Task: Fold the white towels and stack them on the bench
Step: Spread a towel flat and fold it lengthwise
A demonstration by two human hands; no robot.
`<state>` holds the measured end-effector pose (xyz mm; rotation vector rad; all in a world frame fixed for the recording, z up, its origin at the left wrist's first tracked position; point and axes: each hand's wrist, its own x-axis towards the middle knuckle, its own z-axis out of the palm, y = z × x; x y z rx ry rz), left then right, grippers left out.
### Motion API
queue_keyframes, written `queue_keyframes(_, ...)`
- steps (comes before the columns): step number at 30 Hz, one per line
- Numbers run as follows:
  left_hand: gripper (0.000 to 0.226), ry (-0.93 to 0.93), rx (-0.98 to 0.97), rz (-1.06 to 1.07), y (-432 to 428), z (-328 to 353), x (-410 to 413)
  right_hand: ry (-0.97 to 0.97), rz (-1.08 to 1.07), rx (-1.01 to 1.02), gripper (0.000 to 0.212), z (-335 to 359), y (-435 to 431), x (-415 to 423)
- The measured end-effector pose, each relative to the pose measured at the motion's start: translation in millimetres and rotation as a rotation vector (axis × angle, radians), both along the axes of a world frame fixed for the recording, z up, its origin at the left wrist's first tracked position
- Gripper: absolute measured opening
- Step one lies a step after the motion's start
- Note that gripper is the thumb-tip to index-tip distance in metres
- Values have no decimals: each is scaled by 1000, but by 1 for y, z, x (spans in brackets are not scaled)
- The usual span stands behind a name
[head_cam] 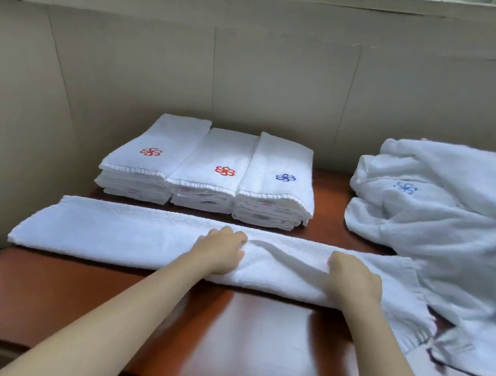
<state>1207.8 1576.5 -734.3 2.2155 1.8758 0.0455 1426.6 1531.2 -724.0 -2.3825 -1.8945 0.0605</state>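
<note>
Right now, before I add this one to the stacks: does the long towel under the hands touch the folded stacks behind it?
Apart. The head view shows a strip of bare bench between the long towel and the folded stacks.

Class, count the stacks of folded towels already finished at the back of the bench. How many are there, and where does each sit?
3, side by side against the wall: the left stack with a red emblem, the middle stack also red, the right stack blue. None looks hidden.
</note>
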Motion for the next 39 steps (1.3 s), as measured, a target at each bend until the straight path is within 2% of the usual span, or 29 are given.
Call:
queue_keyframes(4, 25, -54, -1, 12, 16, 4, 28, 39, -91, -82, 32, 12, -12, 37)
queue_keyframes(6, 24, -46, 24, 44, 23, 3, 36, 92, -166, -57, 32, 15, -17, 54)
queue_keyframes(10, 30, -70, 182, 163, 25, -13, 44, 261, -326, 280, 20, 13, -17, 85)
queue_keyframes(12, 29, -86, 314, 218, 22, -24, 47, 354, -344, 391, 22, 6, -15, 93)
queue_keyframes(15, 26, -101, 385, 231, 21, -31, 49, 389, -342, 361, 28, -12, -11, 99)
queue_keyframes(17, 25, -123, 368, 226, 21, -30, 47, 356, -346, 350, 28, -20, -7, 101)
queue_keyframes(21, 24, -51, 287, 154, 19, -14, 44, 318, -383, 330, 22, -19, 0, 105)
queue_keyframes(24, 25, -111, 225, 42, 15, 4, 33, 303, -390, 193, 19, -15, 0, 116)
queue_keyframes(28, 31, -184, 22, -60, 8, 23, 16, 267, -312, -115, 37, -8, -4, 136)
queue_keyframes(30, 30, -197, -17, -91, 6, 24, 12, 260, -298, -181, 44, -6, -7, 138)
queue_keyframes(32, 23, -222, -21, -106, 4, 21, 9, 281, -354, -150, 44, -7, -10, 135)
queue_keyframes(35, 16, -287, 10, -112, 2, 15, 4, 320, -480, 6, 32, -6, -16, 126)
queue_keyframes(37, 13, -367, 135, -80, 2, 8, 2, 326, -472, 132, 22, -6, -18, 123)
queue_keyframes(39, 15, -384, 268, -45, 0, -2, 4, 303, -445, 157, 21, -7, -20, 120)
